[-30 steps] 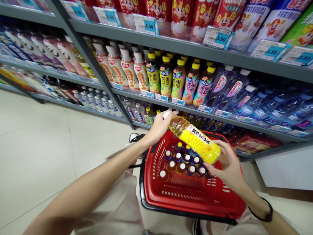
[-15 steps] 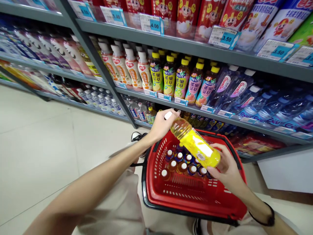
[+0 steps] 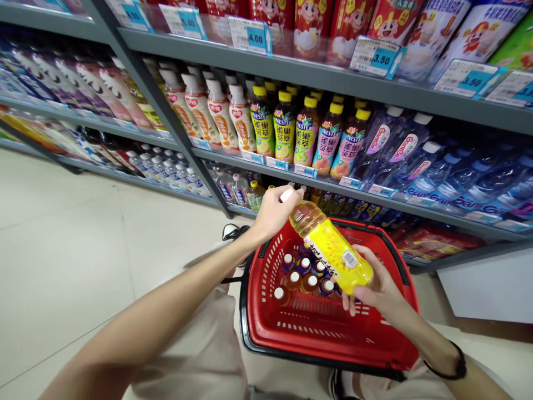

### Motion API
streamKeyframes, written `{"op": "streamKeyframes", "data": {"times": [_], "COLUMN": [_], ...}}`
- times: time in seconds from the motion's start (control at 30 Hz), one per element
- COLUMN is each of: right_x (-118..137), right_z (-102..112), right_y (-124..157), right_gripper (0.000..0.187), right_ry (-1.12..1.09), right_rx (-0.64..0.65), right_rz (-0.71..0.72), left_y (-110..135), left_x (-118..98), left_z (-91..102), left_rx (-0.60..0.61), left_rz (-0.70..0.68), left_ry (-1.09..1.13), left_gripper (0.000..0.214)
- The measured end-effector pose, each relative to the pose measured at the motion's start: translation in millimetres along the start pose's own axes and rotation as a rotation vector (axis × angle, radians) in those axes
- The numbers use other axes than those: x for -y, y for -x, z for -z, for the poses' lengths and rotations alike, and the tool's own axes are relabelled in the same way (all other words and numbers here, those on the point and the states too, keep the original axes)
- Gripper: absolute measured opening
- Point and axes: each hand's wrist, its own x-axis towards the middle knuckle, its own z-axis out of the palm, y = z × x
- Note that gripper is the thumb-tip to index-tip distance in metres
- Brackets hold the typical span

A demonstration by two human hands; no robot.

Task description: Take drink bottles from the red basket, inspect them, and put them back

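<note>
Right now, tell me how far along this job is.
Done: a red plastic basket already holds a layer of white-capped amber bottles. In hand: a yellow-labelled clear plastic bottle of yellow drink, its cap end in the left hand, its base in the right hand. Left: that bottle is not yet down among the others in the basket.

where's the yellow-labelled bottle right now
In the head view, the yellow-labelled bottle is held tilted between the left hand and right hand, above the red shopping basket.
</note>
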Motion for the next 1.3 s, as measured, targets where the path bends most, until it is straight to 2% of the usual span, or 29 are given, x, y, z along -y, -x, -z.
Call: {"op": "streamKeyframes", "data": {"times": [0.07, 0.2, 0.27, 0.53, 0.77, 0.93, 1.0, 1.1, 1.17, 1.3], "right_x": [-2, 1, 5, 10, 17, 16, 16, 16, 17, 19], "right_z": [-1, -2, -2, -6, -6, 1, 0, -7, -11, -13], "right_y": [0, -4, -4, -2, -5, -4, -4, -5, -4, -2], "right_gripper": [0.077, 0.05, 0.044, 0.059, 0.067, 0.075, 0.071, 0.054, 0.048, 0.046], "right_ry": [0.018, 0.015, -0.024, -0.108, -0.202, -0.22, -0.22, -0.243, -0.252, -0.221], "right_rx": [-0.001, -0.036, -0.075, -0.151, -0.15, -0.106, -0.123, -0.213, -0.229, -0.196], "right_rz": [0.011, 0.009, -0.019, -0.192, -0.325, -0.409, -0.37, -0.227, -0.159, -0.08], "left_y": [0, 1, 2, 3, 3, 3, 2, 1, 0, -3], "left_x": [0, 1, 1, 1, 5, 7, 8, 9, 10, 16], "left_z": [0.7, 1.7, 1.9, 1.5, -1.5, -2.8, -2.6, -2.2, -2.1, -3.1], "left_rx": [-0.016, -0.015, -0.005, 0.005, 0.016, 0.025, 0.022, 0.002, -0.009, 0.022], "left_rz": [0.018, 0.051, 0.051, 0.03, 0.049, -0.001, 0.001, 0.0, 0.019, 0.158], "left_ry": [-0.022, -0.001, 0.005, 0.079, 0.079, 0.048, 0.026, -0.06, -0.126, -0.178], "left_gripper": [0.041, 0.042, 0.043, 0.046, 0.046, 0.045, 0.043, 0.041, 0.044, 0.047]}}
